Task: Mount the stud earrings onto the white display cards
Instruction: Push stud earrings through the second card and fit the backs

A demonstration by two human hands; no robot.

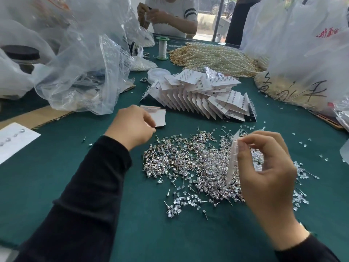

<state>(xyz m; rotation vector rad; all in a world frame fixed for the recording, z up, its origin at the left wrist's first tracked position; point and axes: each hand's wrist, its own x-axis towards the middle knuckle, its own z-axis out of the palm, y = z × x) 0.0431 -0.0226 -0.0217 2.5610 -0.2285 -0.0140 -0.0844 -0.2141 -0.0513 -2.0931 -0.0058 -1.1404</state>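
Nearest the camera, a dark green cloth-covered table (98, 233) carries all items. Both forearms are in black sleeves.

Right hand (264, 167): raised over the right part of the heap, thumb and forefinger pressed together on the upper end of a thin white display card (232, 161). The card is seen edge-on and nearly upright, its lower end down among the studs. The remaining fingers are loosely curled behind it.

A wide loose heap of silver-toned stud earrings (188, 163) lies on the cloth between the hands. Small clear plastic earring backs (181, 203) are scattered along its near and right margins.

Left hand (132, 125): beyond the heap's left side, fingers curled against the near edge of a small flat stack of blank white cards (160, 118). The thumb is hidden, so I cannot tell whether it is pinching a card.

Further back, a fanned row of finished white cards with studs mounted (198, 95) leans in overlapping layers. A shallow round white plastic tub (156, 74) sits just behind its left end.

Beyond these lie a mass of cream pearl strands (217, 57) and an upright green-ended spool of pale thread (162, 47). Crumpled clear plastic bags (85, 63) occupy the left side. At the far edge, a second person in a white top (170, 17) is seated.
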